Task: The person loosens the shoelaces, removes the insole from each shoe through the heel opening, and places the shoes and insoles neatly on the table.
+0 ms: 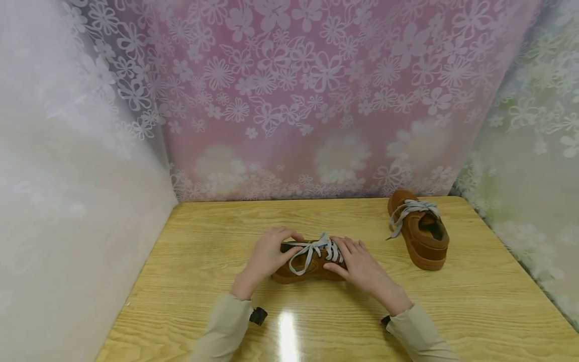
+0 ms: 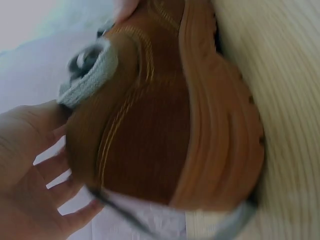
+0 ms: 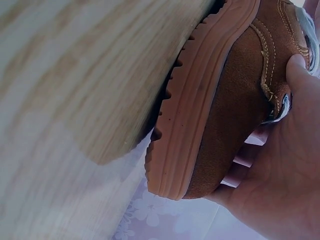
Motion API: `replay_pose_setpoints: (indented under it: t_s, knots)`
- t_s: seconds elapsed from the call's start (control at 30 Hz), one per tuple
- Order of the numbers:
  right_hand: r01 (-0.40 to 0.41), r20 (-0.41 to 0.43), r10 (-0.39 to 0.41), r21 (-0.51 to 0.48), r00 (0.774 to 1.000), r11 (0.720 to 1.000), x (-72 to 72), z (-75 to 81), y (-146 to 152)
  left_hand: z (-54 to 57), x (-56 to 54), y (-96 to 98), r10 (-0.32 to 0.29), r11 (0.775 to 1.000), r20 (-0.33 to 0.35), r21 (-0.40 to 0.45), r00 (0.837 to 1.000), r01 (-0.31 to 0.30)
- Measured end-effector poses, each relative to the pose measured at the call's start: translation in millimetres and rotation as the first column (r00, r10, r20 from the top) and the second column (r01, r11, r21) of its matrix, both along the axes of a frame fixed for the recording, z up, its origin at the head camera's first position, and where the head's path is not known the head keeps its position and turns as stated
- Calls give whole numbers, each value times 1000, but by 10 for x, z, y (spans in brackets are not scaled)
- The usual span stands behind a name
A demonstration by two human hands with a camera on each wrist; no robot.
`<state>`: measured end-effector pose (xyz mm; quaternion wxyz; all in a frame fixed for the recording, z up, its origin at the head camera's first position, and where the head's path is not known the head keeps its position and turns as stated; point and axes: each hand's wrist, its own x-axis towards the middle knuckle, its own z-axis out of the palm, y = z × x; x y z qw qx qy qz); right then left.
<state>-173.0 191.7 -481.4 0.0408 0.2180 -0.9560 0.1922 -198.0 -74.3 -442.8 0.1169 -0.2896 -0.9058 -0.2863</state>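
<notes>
A brown suede shoe (image 1: 312,271) with grey laces and a tan sole stands on the table, heel to the left and toe to the right. Its laces (image 1: 322,245) are tied in a bow, one loop drooping over the near side. My left hand (image 1: 269,254) holds the heel end at the collar, thumb on the near side and fingers beyond. Around the front part, my right hand (image 1: 364,266) grips the shoe, its thumb on the near side by the lacing and its fingers over the far side, as the right wrist view shows.
A second brown shoe (image 1: 418,231) stands at the back right of the wooden table (image 1: 203,236), its grey laces loose over its side. Flowered cloth (image 1: 289,100) hangs behind the table, and pale sheets (image 1: 81,201) hang at both sides.
</notes>
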Motion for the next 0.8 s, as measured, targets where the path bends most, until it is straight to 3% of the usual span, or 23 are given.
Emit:
replay_pose_setpoints:
  t_s: [0.13, 0.37, 0.6, 0.8]
  knots:
    - [-5, 4, 5, 0, 1000, 1000, -6, -3, -21, -15, -9, 110, -37, 999, -30, -30, 999, 37]
    - [-2, 17, 2, 0, 1000, 1000, 1, 12, -36, -14, -6, 81, 35, 999, -119, 14, 992, -34]
    - [3, 5, -2, -9, 1000, 1000, 14, 31, -6, -4, -20, -160, 94, 991, -107, 109, 990, -83]
    - [3, 8, -3, -1, 1000, 1000, 9, 22, 8, 18, -18, -462, 175, 969, -109, 198, 979, -151]
